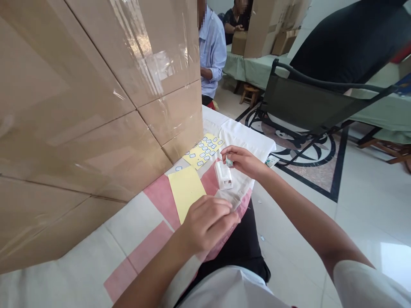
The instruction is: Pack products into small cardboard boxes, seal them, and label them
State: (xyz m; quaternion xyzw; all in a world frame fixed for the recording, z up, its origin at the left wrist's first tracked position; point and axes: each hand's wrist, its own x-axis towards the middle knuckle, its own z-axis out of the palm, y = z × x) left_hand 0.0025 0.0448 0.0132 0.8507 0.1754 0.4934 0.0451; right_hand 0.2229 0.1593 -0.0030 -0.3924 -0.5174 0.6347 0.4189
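Note:
My right hand (244, 162) is closed in a pinch on a small pale greenish piece (229, 163), just above the far right side of a white plastic case (224, 176). That case lies lengthwise on the cloth and has an opening at its near end. Nearer to my body, my left hand (208, 220) is curled with thumb and fingers close together; whatever it may hold is too small or hidden. Just beyond the left hand lies a plain yellow sheet (186, 190). Farther back, another yellow sheet (196, 156) carries several small blue-edged pale stickers.
Stacked cardboard boxes (128, 128) wall off the left of the cloth-covered table (135, 218). A folding chair (302, 98) stands on the floor to the right. One person (212, 51) sits behind the boxes, another (233, 23) farther back.

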